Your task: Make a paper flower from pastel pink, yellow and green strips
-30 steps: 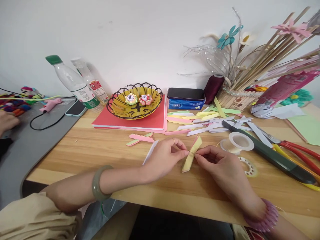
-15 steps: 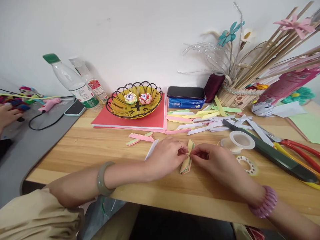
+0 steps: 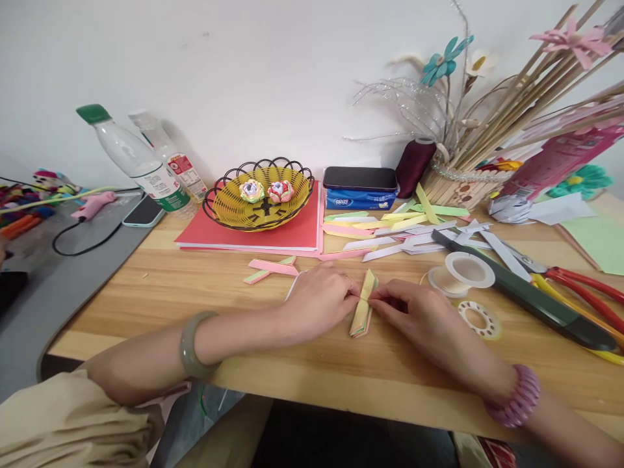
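A bundle of folded paper strips (image 3: 363, 305), yellow on top with green and orange edges, lies on the wooden table between my hands, narrowed at its middle. My left hand (image 3: 322, 300), with a jade-coloured bangle on its wrist, pinches at the left side of that middle. From the right, my right hand (image 3: 414, 312) pinches at the same spot, a purple coil band round its wrist. Any thread between the fingertips is too fine to make out. Pink and green folded strips (image 3: 272, 267) lie crossed beyond my left hand.
Behind stand a yellow basket (image 3: 229, 211) holding two paper flowers, bottles (image 3: 151, 175) and a blue packet (image 3: 361, 198). To the right are loose paper strips (image 3: 414, 240), a thread spool (image 3: 461, 274), a white ring (image 3: 479, 318), a dark green cutter (image 3: 531, 296) and red-handled scissors (image 3: 585, 286).
My left fingertips have shifted slightly left and down, uncovering more of the bundle's middle. The view has shifted slightly, and another person's hand at the far left has mostly left view.
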Demonstrator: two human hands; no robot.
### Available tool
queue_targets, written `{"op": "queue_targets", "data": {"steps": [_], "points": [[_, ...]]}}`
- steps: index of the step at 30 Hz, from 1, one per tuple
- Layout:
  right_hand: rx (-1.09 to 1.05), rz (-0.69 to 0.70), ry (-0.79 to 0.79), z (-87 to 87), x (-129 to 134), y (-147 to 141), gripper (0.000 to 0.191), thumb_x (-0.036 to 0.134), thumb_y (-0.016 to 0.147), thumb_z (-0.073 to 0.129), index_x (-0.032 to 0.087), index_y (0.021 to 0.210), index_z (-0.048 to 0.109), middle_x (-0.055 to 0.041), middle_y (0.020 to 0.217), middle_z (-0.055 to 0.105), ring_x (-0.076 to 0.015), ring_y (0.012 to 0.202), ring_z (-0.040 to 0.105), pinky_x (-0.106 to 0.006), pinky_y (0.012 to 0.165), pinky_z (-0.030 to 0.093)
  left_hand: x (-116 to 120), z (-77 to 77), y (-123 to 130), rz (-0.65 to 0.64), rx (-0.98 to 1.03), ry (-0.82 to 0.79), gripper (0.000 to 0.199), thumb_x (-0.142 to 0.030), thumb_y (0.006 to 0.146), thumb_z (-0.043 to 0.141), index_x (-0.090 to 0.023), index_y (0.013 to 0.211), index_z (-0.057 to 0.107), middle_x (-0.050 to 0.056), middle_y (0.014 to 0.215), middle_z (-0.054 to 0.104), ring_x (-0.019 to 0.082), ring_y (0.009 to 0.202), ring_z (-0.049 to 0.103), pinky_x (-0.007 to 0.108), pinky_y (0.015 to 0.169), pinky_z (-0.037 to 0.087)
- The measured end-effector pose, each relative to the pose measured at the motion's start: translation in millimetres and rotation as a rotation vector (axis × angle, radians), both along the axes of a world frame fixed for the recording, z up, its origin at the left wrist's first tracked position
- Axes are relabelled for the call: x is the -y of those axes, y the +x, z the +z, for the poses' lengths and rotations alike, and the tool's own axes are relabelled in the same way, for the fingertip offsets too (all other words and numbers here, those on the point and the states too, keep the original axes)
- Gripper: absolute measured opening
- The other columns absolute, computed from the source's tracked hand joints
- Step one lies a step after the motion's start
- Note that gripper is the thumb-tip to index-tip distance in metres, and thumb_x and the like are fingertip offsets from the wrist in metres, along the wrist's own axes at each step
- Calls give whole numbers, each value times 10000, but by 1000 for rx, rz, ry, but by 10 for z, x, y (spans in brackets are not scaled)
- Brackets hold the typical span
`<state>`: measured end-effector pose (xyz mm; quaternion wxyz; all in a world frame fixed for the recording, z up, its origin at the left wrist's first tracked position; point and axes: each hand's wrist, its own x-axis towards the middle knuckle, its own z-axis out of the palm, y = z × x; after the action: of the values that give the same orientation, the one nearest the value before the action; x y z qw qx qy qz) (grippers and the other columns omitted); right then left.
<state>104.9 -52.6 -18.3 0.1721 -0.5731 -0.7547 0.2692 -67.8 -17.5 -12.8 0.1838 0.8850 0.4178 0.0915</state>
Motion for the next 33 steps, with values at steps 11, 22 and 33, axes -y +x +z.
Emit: {"op": "queue_targets", "data": {"steps": [11,22,33], "points": [[170,-44,104,-89,43,-43,212,263,875,377,194,806,565,-55,813,632,-196,717,589,-304,629,419,38,-36,2,15,6,59,202,-205,834,436,-193,759,624,10,785,644,197,867,545,307,698,428],[114,-56,114,-90,56,-37,208,275,882,374,206,766,533,-27,764,624,-174,663,576,-282,578,404,-26,-92,10,-33,93,-3,181,-224,810,473,-215,871,643,-1,915,658,183,930,542,318,813,427],[81,39,81,-57,41,17,107,248,847,447,197,807,532,-30,780,614,-170,668,561,-281,575,413,-112,-58,20,-75,90,-70,110,-173,786,493,-213,750,590,-18,834,636,181,873,529,304,759,412]]}}
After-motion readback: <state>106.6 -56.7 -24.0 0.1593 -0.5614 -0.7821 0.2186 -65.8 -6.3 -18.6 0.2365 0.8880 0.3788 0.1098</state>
